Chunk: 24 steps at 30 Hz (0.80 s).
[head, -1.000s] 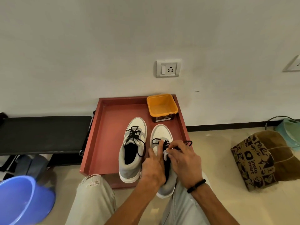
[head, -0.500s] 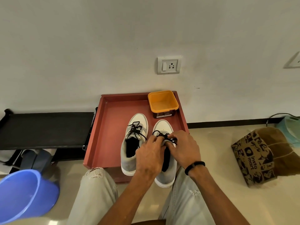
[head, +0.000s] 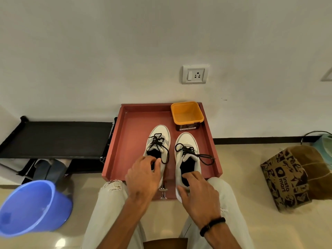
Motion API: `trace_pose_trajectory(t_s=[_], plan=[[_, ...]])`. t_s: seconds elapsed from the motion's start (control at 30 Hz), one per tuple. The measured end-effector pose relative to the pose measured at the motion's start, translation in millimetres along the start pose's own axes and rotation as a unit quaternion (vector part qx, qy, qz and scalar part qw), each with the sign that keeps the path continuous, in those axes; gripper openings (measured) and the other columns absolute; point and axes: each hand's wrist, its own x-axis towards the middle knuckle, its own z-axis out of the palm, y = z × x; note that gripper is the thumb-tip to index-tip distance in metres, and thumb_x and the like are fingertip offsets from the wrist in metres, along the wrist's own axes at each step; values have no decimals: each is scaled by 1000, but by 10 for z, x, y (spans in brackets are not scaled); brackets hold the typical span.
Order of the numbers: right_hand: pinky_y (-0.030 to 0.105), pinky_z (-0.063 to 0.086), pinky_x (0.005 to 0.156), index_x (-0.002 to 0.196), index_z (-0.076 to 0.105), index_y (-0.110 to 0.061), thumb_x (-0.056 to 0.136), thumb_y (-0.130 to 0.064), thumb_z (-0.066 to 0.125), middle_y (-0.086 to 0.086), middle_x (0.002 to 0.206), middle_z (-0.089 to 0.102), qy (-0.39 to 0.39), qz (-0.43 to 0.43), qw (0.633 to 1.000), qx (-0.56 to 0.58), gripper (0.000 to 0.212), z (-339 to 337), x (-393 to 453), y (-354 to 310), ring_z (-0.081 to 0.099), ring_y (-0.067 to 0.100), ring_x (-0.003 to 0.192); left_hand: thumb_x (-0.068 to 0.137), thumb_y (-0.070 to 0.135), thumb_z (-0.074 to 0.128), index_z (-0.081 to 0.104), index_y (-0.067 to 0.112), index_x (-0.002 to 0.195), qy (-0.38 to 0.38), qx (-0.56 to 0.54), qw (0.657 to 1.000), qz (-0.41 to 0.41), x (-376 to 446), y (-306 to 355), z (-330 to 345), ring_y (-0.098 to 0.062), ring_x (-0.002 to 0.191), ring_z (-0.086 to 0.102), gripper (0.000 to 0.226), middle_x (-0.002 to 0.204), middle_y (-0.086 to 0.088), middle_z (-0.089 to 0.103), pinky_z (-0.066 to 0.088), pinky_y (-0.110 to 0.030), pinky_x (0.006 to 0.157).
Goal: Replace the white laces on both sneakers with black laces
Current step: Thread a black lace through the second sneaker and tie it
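Standing side by side on the red tray (head: pixel 129 141), both sneakers carry black laces. The left sneaker (head: pixel 159 135) is near the tray's middle, and the left hand (head: pixel 143 178) grips its heel collar with curled fingers and thumb. The right sneaker (head: pixel 186 142) stands just beside it, toward the right edge, its lace ends (head: pixel 206 159) lying loose on the tray. The right hand (head: pixel 199 193) holds its heel, fingers bent over the collar. An orange container (head: pixel 186 114) sits in the tray's far right corner.
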Motion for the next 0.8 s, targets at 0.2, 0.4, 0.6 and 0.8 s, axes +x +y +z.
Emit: trace_pose_trajectory(t_s=[0.2, 0.4, 0.6, 0.8], plan=[[33, 53, 76, 129, 54, -33, 98, -41, 58, -13, 123, 56, -36, 24, 999, -32, 32, 27, -57, -16, 64, 17, 101, 103, 56, 46, 72, 25, 101, -60, 9, 998, -17, 254, 151, -71, -16, 75, 68, 41, 89, 8, 74, 57, -34, 73], [37, 51, 79, 132, 50, -29, 101, -25, 52, -8, 127, 57, -75, -3, 996, -57, 31, 73, -24, 21, 64, 27, 106, 106, 36, 51, 69, 29, 129, -39, -136, 981, 131, 163, 331, -115, -2, 109, 66, 29, 121, 16, 72, 48, -17, 91], [38, 55, 81, 132, 47, -27, 100, -13, 53, -5, 121, 63, -71, -23, 995, -72, 36, 187, 44, 18, 67, 29, 101, 93, 58, 65, 58, 36, 132, -99, 43, 989, 99, -127, -248, -134, -7, 103, 66, 45, 129, 17, 60, 58, -30, 89], [37, 50, 78, 124, 51, -25, 98, -9, 56, -3, 109, 69, -60, -42, 996, -58, 31, 174, 97, -75, 68, 27, 97, 98, 40, 65, 48, 26, 142, -174, 146, 967, 114, -21, -189, -121, -29, 113, 66, 49, 136, 3, 59, 55, -42, 91]])
